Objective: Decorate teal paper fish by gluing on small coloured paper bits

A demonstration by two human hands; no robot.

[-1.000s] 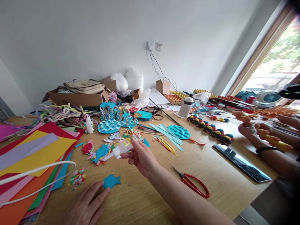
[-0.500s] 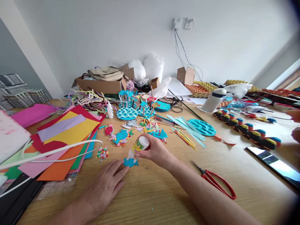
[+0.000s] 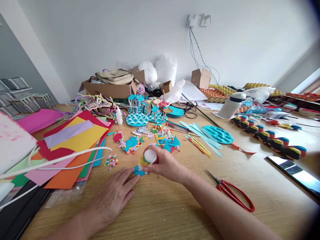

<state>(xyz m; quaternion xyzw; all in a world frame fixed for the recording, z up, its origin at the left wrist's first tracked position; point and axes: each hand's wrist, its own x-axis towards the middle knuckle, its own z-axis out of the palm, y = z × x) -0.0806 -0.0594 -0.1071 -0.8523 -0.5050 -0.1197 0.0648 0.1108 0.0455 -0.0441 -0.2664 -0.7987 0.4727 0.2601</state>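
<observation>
At the front middle of the wooden desk (image 3: pixel 160 206), a small blue paper fish (image 3: pixel 138 172), flat, partly hidden under a white plastic glue bottle with a yellow-and-green label (image 3: pixel 147 159). In the grasp of the right hand (image 3: pixel 166 163), that bottle, base up and tilted nozzle-down over the fish; contact between nozzle and paper impossible to tell. At the lower edge of the fish, fingertips of the left hand (image 3: pixel 112 193), palm down, holding it against the desk with nothing clenched.

Just left of the fish, a small heap of multicoloured paper bits (image 3: pixel 111 162); behind, a pile of blue and mixed-colour paper cutouts (image 3: pixel 131 144). Farther left, overlapping coloured paper sheets (image 3: pixel 80 136), crossed by a white cable (image 3: pixel 55 164). To the right, red-handled metal scissors (image 3: pixel 235 191), and beyond, a glossy black flat device (image 3: pixel 295 175).

Farther back, light-blue paper strips (image 3: pixel 206 136) beside a round turquoise textured disc (image 3: pixel 218 135), and a second white bottle (image 3: pixel 119 116), upright. Near the wall, an open brown cardboard box (image 3: pixel 105 90) under a beige bag (image 3: pixel 115 77).
</observation>
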